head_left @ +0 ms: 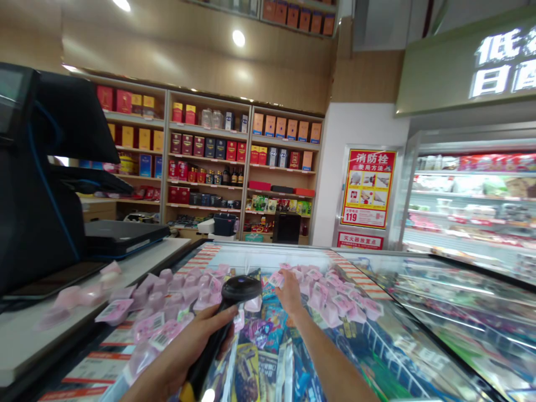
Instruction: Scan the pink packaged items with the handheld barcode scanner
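My left hand [205, 329] is wrapped round the handle of a black barcode scanner [240, 288], its head tilted up over the freezer's glass top. Farther forward, my right hand [288, 293] is closed at a small pink plastic cup [276, 278] with a sealed lid, at the edge of the right-hand group. Several like it, some showing barcode labels, form a pink cup pile on the right [335, 296] and another pile on the left [180, 296]. A few pink cups [90, 293] lie on the white counter ledge.
Below the glass are packaged frozen goods [268, 329] and a white wire basket [389, 352]. At left stands a black checkout terminal [42, 167] beside a black flat device [121, 234]. Shelves of boxes [205, 145] line the back; a lit display fridge [473, 206] is at right.
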Available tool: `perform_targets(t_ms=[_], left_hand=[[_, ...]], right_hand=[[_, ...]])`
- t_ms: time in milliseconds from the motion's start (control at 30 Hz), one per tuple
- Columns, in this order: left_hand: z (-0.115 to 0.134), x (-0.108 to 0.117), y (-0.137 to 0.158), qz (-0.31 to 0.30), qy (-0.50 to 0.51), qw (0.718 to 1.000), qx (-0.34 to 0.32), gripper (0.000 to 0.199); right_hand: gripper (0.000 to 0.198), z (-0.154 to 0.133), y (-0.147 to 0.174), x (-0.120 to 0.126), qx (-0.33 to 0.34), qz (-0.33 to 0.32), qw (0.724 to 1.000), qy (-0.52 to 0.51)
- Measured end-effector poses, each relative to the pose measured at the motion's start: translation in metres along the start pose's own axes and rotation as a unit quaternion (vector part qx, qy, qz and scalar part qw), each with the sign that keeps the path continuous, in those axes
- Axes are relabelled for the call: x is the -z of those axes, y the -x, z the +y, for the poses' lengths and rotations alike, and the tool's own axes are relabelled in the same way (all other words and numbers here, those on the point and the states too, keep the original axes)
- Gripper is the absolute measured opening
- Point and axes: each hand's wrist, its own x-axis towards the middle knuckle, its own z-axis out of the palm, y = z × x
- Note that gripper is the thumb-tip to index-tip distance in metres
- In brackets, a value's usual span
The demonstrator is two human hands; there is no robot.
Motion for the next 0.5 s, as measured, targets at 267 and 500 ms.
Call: perform_targets(t_ms=[267,500], left_hand=[[0.008,0.004,0.011,0.005,-0.007,1.0,-0.005,0.03],[0.011,0.008,0.017,0.009,-0.018,1.0,0.001,0.027]], right_hand=[[0.031,-0.014,0.002,-0.026,-0.082,-0.011,0.994,-0.065],[0.018,-0.05,-0.007,-0.041,-0.097,-0.096,0.981,-0.141]])
